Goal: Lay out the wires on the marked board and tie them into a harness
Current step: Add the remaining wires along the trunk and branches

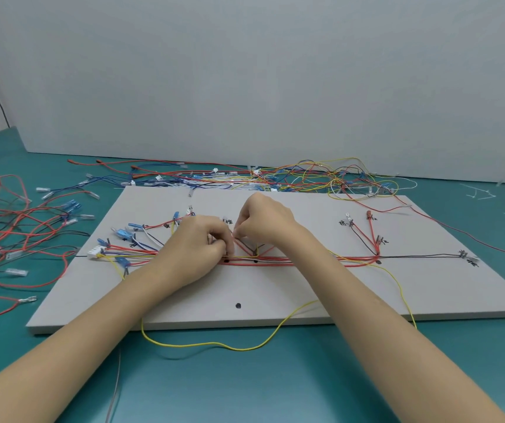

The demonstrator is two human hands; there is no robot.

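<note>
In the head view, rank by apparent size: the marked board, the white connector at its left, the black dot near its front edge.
Largest to smallest:
1. marked board
2. white connector
3. black dot

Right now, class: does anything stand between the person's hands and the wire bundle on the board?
Nothing visible does. The left hand and right hand are already on the wire bundle at mid-board, fingers curled at it.
</note>
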